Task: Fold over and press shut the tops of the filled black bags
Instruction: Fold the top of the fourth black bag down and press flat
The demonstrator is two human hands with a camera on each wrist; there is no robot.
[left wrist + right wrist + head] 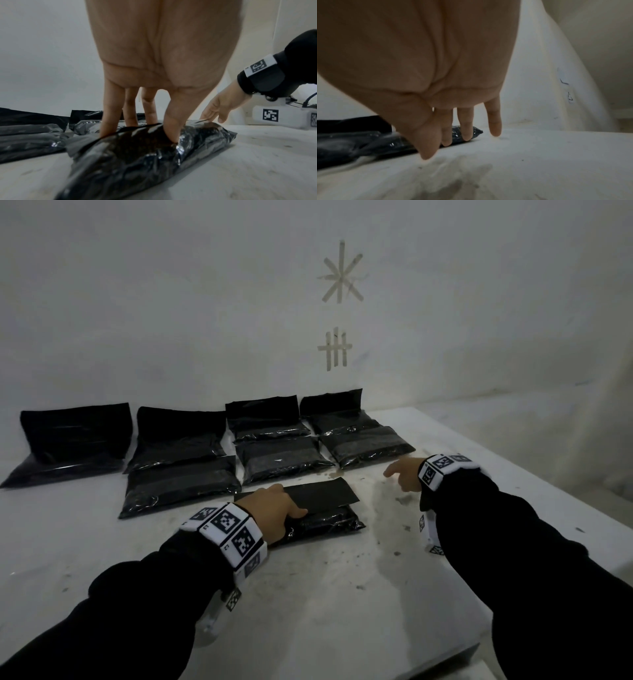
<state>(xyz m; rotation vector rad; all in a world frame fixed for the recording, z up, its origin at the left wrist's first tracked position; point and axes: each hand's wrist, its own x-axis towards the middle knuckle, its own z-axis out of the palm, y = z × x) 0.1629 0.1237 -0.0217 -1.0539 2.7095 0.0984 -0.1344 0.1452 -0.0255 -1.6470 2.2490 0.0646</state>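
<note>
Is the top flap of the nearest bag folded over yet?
Not folded: the flap lies spread beyond the nearest bag, under the left hand.

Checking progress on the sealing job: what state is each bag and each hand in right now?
Nearest bag: lying flat, top flap not yet folded down.
Left hand: fingers pressing on the nearest bag.
Right hand: empty, fingers relaxed, above the table.
Far left bag: top flap standing up.
Right rear bags: front one folded shut.
</note>
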